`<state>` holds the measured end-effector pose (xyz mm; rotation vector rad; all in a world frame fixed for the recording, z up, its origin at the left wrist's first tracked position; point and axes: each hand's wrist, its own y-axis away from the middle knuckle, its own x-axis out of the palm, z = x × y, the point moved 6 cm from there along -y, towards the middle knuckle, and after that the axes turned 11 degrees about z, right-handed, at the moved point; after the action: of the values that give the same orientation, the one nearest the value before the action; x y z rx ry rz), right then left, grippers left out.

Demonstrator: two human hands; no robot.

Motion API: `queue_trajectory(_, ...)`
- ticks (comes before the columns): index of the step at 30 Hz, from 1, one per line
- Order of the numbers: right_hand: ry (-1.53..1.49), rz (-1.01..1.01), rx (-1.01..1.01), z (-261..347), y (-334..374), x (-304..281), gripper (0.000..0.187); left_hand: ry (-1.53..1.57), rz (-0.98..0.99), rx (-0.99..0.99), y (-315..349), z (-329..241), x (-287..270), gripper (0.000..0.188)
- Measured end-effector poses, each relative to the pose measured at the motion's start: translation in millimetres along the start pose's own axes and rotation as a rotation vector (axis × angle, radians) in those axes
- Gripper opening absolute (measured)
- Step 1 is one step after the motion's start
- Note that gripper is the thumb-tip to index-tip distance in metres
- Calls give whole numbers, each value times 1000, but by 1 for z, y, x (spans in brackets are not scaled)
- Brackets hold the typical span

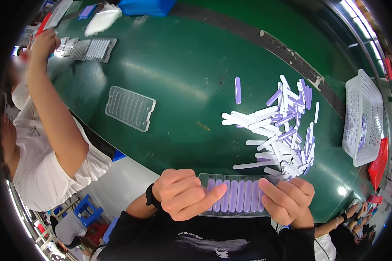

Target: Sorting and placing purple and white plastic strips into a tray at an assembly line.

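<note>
Close to my body, a clear plastic tray [239, 177] lies between my two hands, with several purple round-ended flat strips [240, 196] side by side in its slots. My left hand [182, 193] is closed on the tray's left end, one digit stretched over the strips. At the right end my right hand [288, 199] grips the tray, a fingertip resting by the last strips. The tray's underside is hidden. Just beyond my right hand spreads a loose pile of white and purple strips [276, 124], lying crosswise over each other on the green table.
An unfilled clear tray [130, 108] sits left of centre. Farther left, a person's arm [52, 104] reaches toward filled trays [98, 49]. Plastic bags [103, 21] and a blue bin [147, 6] are at the back. On the right stands a white basket [353, 130] holding purple pieces.
</note>
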<state>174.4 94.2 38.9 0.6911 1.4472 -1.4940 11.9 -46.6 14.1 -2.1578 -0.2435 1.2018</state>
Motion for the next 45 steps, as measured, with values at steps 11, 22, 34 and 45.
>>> queue_trajectory(11,-152,30,84,-8,-14,6,19,103,35,-81,-3,14,-8,33)
queue_trajectory(22,-896,585,762,-63,-63,61,54,1028,286,-1120,13,88,4,28)
queue_trajectory(34,-1128,546,780,-82,-58,93,45,760,56,-1079,27,102,7,49)
queue_trajectory(45,-1360,534,923,-73,-33,82,37,1097,185,-978,21,76,5,25)
